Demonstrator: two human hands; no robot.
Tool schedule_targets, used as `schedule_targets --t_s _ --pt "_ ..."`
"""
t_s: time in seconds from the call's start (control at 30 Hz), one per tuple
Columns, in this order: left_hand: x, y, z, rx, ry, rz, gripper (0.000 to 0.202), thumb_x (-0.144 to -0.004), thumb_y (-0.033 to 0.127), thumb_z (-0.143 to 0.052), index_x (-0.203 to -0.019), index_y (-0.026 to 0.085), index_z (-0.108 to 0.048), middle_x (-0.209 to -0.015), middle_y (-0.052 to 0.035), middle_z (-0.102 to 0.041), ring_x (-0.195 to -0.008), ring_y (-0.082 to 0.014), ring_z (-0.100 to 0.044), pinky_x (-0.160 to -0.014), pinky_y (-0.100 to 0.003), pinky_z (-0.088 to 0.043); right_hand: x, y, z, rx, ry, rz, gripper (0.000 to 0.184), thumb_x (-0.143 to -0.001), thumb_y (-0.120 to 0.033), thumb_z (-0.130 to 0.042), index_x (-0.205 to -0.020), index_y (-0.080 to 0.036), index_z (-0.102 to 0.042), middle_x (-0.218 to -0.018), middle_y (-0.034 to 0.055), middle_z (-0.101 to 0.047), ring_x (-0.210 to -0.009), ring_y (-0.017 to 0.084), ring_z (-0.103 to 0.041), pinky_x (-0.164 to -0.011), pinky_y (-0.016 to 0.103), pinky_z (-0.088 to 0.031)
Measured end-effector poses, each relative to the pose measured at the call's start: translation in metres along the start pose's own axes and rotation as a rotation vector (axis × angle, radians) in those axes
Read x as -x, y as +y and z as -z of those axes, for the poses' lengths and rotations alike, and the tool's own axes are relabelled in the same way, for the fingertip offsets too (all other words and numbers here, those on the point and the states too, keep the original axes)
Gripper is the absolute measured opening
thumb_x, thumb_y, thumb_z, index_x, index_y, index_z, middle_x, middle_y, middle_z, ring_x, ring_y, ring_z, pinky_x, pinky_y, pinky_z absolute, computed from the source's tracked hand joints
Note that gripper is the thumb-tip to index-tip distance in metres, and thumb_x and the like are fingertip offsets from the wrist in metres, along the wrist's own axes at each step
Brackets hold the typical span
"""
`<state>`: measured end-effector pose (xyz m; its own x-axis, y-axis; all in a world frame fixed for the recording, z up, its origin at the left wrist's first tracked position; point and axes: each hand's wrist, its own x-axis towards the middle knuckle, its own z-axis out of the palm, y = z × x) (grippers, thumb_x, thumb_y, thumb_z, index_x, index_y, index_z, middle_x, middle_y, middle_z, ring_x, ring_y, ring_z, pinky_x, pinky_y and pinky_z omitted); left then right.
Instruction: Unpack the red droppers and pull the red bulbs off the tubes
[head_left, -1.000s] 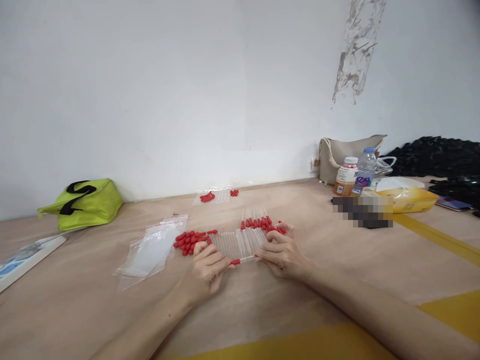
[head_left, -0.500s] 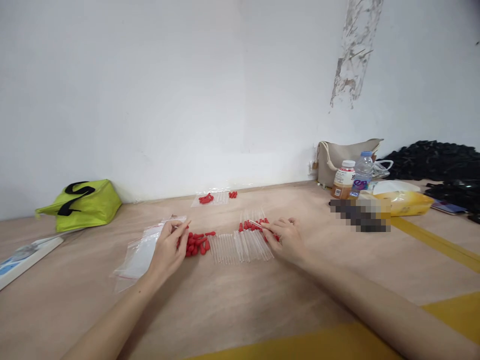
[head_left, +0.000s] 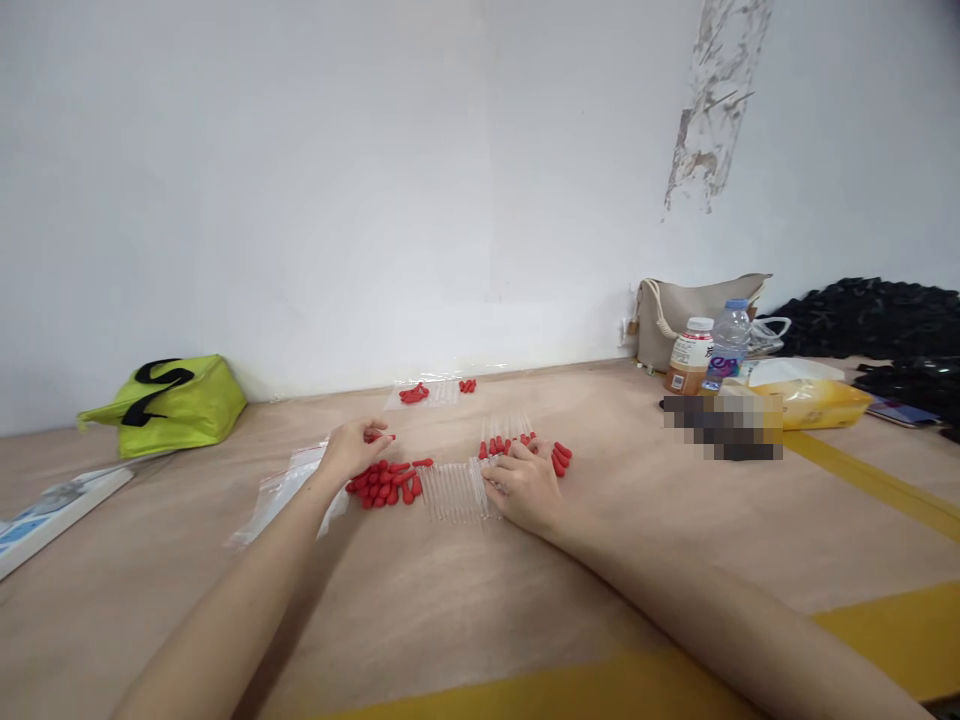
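Note:
My left hand [head_left: 354,450] is raised just above a heap of red rubber bulbs [head_left: 382,485]. Thumb and fingers pinch a red rubber bulb [head_left: 391,437], whose tip shows. To the right of the heap, clear thin dropper tubes [head_left: 454,493] lie side by side in a row. My right hand [head_left: 525,485] rests over the right end of that row with fingers curled down onto the tubes; whether a tube is between its fingertips is hidden. Behind it lie droppers with red bulbs fitted [head_left: 495,445], their tubes pointing away. More red bulb ends [head_left: 560,458] show right of the hand.
Clear zip bags [head_left: 289,500] lie under my left forearm. Near the wall is another bag with red bulbs [head_left: 413,394]. A green bag [head_left: 176,405] sits at left beside a white power strip [head_left: 67,520]. Bottles [head_left: 690,357], a tissue pack [head_left: 821,403] and a beige bag [head_left: 705,297] stand right.
My right hand has moved left and down onto the tube row; the tube it held is no longer visible in it. The left hand has shifted slightly up and right, showing a red bulb.

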<state>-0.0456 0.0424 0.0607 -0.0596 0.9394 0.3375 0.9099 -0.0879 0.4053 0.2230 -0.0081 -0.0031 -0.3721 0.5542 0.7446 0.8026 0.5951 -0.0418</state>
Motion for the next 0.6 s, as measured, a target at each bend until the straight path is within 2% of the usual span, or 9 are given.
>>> schedule_targets --t_s 0.13,0.27,0.4,0.5,0.6 --pt "-0.001 -0.001 -0.011 -0.017 0.004 0.041 0.027 -0.071 0.041 -0.053 -0.082 0.017 -0.061 -0.079 -0.0033 -0.066 -0.074 -0.0162 -0.061 -0.062 -0.023 -0.043 0.005 -0.004 0.004 -0.040 -0.069 -0.004 0.019 -0.079 -0.034 -0.050 -0.073 -0.025 -0.065 -0.066 -0.0006 -0.063 -0.072 0.015 -0.045 -0.076 0.036 -0.020" --pt "0.003 -0.001 -0.019 -0.061 -0.025 0.076 0.020 -0.069 0.039 -0.055 -0.075 0.020 -0.060 -0.075 -0.0009 -0.066 -0.071 -0.0161 -0.060 -0.059 -0.024 -0.041 0.007 -0.006 0.009 -0.090 -0.126 -0.010 0.027 -0.075 -0.048 -0.053 -0.081 -0.026 -0.066 -0.070 0.0005 -0.062 -0.074 0.015 -0.045 -0.077 0.037 -0.021" --pt "0.003 0.000 -0.024 -0.112 -0.053 0.104 0.020 -0.067 0.042 -0.057 -0.072 0.023 -0.059 -0.076 0.0022 -0.067 -0.075 -0.0180 -0.060 -0.063 -0.026 -0.038 0.007 -0.006 0.011 -0.068 -0.160 0.020 0.031 -0.075 -0.052 -0.052 -0.082 -0.025 -0.066 -0.071 0.0014 -0.061 -0.077 0.017 -0.045 -0.078 0.038 -0.021" --pt "0.001 0.002 -0.027 -0.139 -0.063 0.127 0.022 -0.067 0.045 -0.056 -0.072 0.024 -0.059 -0.080 0.0021 -0.068 -0.078 -0.0192 -0.060 -0.067 -0.028 -0.038 0.005 -0.005 0.012 -0.064 -0.152 0.013 0.035 -0.075 -0.055 -0.051 -0.082 -0.025 -0.066 -0.073 0.0018 -0.062 -0.078 0.017 -0.045 -0.078 0.037 -0.021" --pt "-0.001 0.003 -0.029 -0.154 -0.084 0.154 0.028 -0.068 0.049 -0.053 -0.071 0.023 -0.061 -0.079 -0.0009 -0.068 -0.079 -0.0213 -0.060 -0.067 -0.029 -0.038 -0.001 0.001 0.016 -0.070 -0.081 -0.050 0.033 -0.077 -0.052 -0.050 -0.081 -0.024 -0.066 -0.075 0.0025 -0.063 -0.077 0.016 -0.047 -0.077 0.036 -0.020"
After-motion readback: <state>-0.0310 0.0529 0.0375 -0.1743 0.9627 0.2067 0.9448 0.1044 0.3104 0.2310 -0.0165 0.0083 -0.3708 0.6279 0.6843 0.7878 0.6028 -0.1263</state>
